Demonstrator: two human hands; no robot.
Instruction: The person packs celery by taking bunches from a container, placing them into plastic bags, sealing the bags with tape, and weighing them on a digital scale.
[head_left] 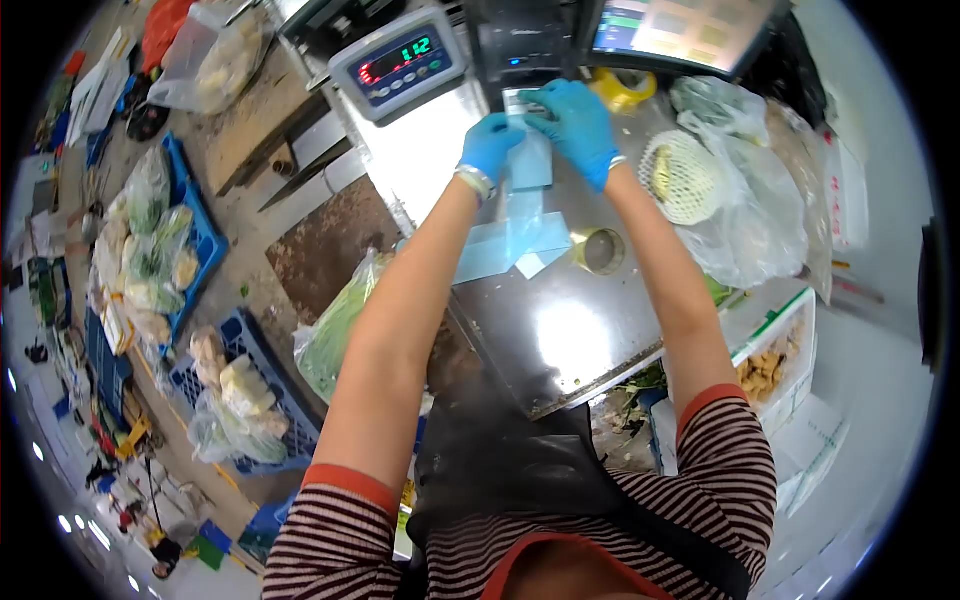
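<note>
Both my hands wear blue gloves and are at the front of a black label printer [518, 45]. A strip of pale blue label paper [530, 165] hangs from its slot and trails down onto the metal table. My left hand [491, 146] has its fingers pressed together at the strip's left edge, near the top. Across the strip's top, by the slot, reaches my right hand [578, 125], its fingers bent against the paper; what the fingertips grip is too small to tell.
A scale display [400, 62] stands left of the printer, a screen [680, 30] right. Yellow tape [622, 90], a clear tape roll [600, 251] and bagged vegetables [750, 220] lie on the right. Blue crates [245, 360] with bags stand on the floor at left.
</note>
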